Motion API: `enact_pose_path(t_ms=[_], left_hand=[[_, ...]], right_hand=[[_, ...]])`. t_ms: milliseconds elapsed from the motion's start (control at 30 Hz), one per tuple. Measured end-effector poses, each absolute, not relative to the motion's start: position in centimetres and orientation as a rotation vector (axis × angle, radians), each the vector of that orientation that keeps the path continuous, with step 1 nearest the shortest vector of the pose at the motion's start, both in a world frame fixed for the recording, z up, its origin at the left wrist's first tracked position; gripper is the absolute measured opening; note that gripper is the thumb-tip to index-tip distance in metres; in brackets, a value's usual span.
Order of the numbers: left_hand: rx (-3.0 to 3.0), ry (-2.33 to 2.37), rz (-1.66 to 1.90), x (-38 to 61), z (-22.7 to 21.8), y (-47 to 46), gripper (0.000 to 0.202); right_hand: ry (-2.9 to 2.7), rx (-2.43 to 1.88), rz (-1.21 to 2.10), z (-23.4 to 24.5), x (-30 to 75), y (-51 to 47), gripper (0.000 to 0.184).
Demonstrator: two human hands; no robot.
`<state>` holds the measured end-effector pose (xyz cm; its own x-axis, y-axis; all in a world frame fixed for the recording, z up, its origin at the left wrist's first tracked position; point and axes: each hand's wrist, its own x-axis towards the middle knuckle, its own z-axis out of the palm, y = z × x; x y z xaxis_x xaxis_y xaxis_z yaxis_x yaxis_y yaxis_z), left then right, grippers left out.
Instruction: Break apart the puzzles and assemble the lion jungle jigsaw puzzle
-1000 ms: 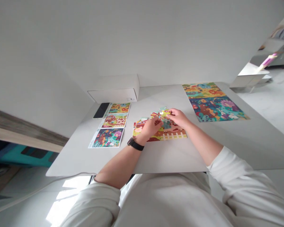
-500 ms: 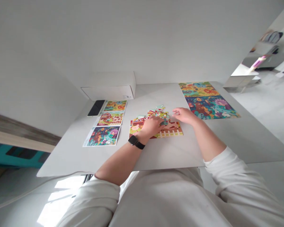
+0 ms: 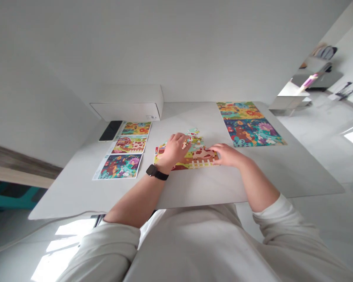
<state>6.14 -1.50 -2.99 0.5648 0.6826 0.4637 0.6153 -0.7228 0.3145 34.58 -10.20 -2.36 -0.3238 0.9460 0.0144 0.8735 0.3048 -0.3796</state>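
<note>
A partly built farm jigsaw puzzle [image 3: 198,158] with a white fence along its near edge lies in the middle of the white table [image 3: 194,188]. My left hand [image 3: 174,149], with a black watch on the wrist, rests over the puzzle's left part, fingers curled toward loose pieces [image 3: 193,133] at its far edge. What the fingers hold, if anything, is hidden. My right hand [image 3: 227,153] lies flat at the puzzle's right edge, fingers stretched toward it.
A strip of three picture cards [image 3: 125,150] lies left of the puzzle, with a black phone [image 3: 110,130] beside it. A white box [image 3: 128,103] stands at the back. Two finished puzzles [image 3: 248,123] lie at the far right of the table.
My right hand has come down from the loose pieces to the puzzle's right edge. My left hand shifted left and farther up over the puzzle. The camera view has swung slightly.
</note>
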Motion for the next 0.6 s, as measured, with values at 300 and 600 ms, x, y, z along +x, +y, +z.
enact_pose_path(t_ms=[300,600], left_hand=[[2.893,0.631,0.459,10.4,-3.5,-6.9,0.051],[3.047,0.678,0.472,10.9,-3.4,-7.9,0.037]], right_hand=[[-1.907,-1.867,0.586,-3.0,35.1,-9.5,0.047],[-1.181,-1.785,1.151,-2.4,35.0,-9.1,0.039]])
